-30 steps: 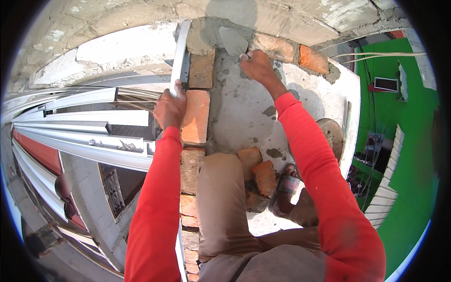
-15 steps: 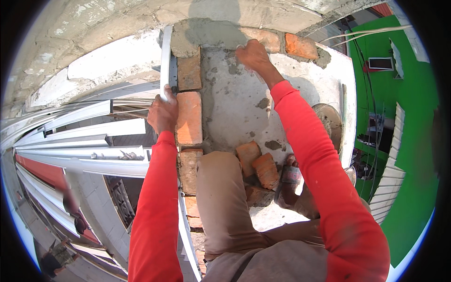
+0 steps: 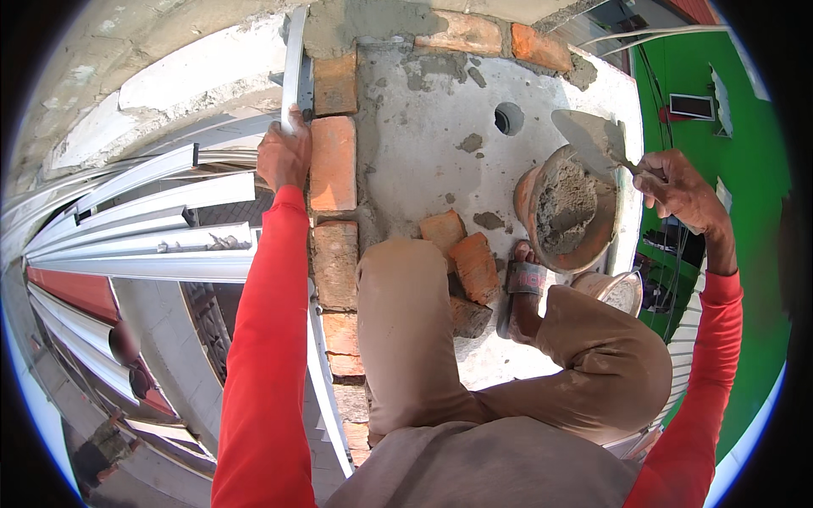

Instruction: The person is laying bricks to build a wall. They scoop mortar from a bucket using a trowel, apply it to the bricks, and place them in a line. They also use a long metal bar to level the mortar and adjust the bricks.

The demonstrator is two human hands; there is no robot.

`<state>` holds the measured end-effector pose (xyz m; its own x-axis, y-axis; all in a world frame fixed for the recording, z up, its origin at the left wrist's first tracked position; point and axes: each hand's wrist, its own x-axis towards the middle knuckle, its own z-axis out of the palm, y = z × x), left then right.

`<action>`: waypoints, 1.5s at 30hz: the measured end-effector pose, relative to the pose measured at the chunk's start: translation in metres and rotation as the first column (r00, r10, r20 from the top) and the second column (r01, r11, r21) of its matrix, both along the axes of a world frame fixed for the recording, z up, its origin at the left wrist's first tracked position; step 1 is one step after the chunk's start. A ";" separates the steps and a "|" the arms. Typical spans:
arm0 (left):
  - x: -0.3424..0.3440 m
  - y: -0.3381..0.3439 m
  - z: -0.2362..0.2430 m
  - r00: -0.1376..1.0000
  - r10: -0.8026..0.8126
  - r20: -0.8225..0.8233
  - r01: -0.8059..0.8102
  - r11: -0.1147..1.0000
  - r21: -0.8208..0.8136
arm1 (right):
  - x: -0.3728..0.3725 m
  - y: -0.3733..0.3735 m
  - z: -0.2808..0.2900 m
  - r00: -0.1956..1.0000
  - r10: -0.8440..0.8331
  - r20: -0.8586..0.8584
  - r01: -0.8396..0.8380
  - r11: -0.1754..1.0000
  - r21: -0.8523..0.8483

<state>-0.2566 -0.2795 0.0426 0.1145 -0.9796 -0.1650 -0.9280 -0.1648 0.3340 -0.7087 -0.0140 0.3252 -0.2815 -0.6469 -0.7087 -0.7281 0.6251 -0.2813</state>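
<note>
1. The left hand (image 3: pixel 284 157) is clamped on a long pale metal straightedge (image 3: pixel 294 63) that stands along the outer face of the brick course (image 3: pixel 333 165); pressed there, it appears to serve as a guide that keeps the bricks in line.
2. The right hand (image 3: pixel 682 190) is closed around the handle of a trowel (image 3: pixel 593 134), its blade tilted above the rim of a mortar bucket (image 3: pixel 566 212), well apart from the bricks.
3. The bucket stands on the concrete slab (image 3: pixel 423 144) just beside the person's sandalled foot (image 3: pixel 525 292), within easy reach of the trowel arm.
4. Wet grey mortar (image 3: pixel 364 21) lies along the far end of the course, where two more bricks turn the corner.
5. Loose bricks (image 3: pixel 461 254) lie on the slab against the bent knee, a stock placed near the wall.
6. A second, smaller container (image 3: pixel 611 289) sits just below the bucket; its contents cannot be made out.
</note>
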 end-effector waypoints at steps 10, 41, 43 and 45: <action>0.016 -0.003 -0.014 0.991 -0.071 -0.112 0.074 0.997 0.017 | 0.131 -0.054 -0.195 0.984 0.038 0.175 0.027 0.933 -0.359; -0.003 -0.011 0.015 0.999 -0.025 0.046 0.015 0.980 0.199 | 0.190 -0.147 -0.295 0.909 -0.067 -0.411 -0.193 0.807 -0.558; -0.003 -0.011 0.013 0.999 -0.019 0.051 0.009 0.980 0.199 | 0.169 -0.183 -0.294 0.870 0.044 -0.491 -0.333 0.787 -0.519; -0.004 -0.011 0.012 0.998 -0.015 0.061 0.003 0.979 0.202 | 0.161 -0.210 -0.291 0.767 0.169 -0.619 -0.541 0.689 -0.483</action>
<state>-0.2603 -0.2903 0.0543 0.1220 -0.9279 -0.3524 -0.9478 -0.2144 0.2362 -0.5478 -0.2237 0.0341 -0.1105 -0.9927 0.0475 -0.9937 0.1094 -0.0253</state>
